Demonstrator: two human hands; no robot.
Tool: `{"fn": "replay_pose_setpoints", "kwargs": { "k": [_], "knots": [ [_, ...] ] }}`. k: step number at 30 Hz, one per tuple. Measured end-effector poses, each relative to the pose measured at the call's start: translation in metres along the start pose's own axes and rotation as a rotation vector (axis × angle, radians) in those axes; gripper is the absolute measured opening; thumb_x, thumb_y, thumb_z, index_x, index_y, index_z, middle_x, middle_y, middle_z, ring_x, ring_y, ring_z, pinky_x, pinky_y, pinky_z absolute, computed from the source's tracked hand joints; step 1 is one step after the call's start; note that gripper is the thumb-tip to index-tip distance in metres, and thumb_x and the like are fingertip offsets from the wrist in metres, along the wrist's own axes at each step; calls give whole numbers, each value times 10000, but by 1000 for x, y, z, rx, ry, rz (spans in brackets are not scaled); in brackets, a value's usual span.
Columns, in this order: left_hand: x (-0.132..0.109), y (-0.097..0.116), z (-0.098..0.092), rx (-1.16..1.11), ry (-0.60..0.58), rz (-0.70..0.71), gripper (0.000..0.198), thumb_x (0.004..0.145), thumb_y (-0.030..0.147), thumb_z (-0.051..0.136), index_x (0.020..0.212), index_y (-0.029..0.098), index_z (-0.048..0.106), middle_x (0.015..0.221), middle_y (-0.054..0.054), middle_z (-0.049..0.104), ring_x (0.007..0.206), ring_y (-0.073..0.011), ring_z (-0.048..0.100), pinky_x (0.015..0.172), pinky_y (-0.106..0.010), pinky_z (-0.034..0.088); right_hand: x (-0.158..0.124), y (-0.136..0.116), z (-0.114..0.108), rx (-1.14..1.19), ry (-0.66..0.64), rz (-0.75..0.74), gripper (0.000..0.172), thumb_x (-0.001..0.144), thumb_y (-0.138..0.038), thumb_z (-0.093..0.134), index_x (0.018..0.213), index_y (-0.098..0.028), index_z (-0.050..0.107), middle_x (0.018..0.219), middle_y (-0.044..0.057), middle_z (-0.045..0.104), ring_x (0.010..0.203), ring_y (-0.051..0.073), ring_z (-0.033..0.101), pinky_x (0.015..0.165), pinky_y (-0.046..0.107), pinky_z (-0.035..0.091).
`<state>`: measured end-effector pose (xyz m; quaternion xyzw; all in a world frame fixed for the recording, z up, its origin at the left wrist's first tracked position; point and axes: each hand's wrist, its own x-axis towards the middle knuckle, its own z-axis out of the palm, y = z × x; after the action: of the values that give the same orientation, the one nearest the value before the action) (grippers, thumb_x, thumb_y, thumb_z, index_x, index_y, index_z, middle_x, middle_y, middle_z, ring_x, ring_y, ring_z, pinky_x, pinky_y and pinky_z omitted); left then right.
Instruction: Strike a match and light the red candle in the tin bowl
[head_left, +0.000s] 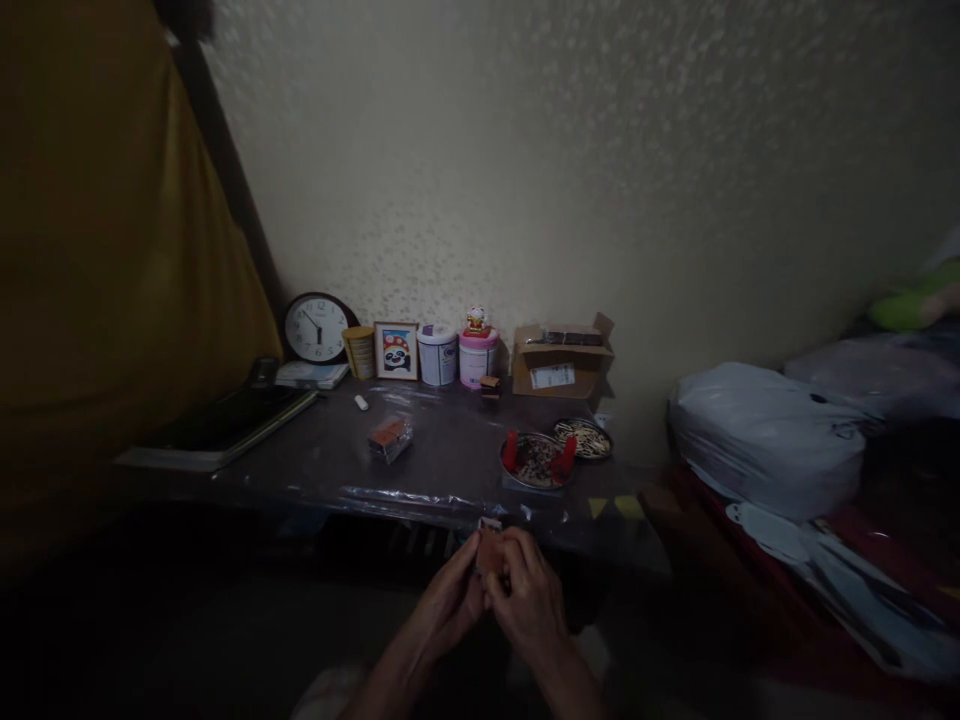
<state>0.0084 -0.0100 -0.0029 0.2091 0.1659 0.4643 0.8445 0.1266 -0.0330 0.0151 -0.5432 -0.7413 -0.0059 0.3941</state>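
Lower centre of frame: left hand [450, 598] and right hand [531, 592], grip of both closed on small brown packet [490, 552]. Beyond, on bench [450, 455]: round dish [537, 487] right of centre, plastic-wrapped pack [389, 438] left of centre; farther, clock [316, 330] at left.

The dark table [315, 490] carries a framed picture [396, 351], a yellow tub [361, 354] left of it, a white tub [437, 358] right.

Left forearm [396, 665] bare, slanting inward from bottom of view; right forearm [568, 672] bare too, slanting in from the opposite side. Left grip [457, 592] closed, fingers pointing forward. Right grip [532, 590] closed, back uppermost, fingers curled inward. Both low, close together.
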Motion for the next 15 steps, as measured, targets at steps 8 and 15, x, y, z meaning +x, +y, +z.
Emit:
{"fn": "replay_pose_setpoints", "kwargs": {
  "k": [8,15],
  "knots": [
    [2,9,-8,-14,178,-113,255,830,308,523,916,98,641,723,-75,701,534,-106,612,520,-194,460,13,27,-17,333,-95,40,114,842,-204,504,874,-217,613,942,31,628,897,159,608,809,261,491],
    [0,5,-4,166,193,-62,300,785,283,572,1044,140,621,722,-41,686,454,-77,550,418,-167,388,12,32,-17,232,-157,-69,173,867,-173,473,860,-240,632,922,20,628,879,157,598,785,266,492]
  ]
}}
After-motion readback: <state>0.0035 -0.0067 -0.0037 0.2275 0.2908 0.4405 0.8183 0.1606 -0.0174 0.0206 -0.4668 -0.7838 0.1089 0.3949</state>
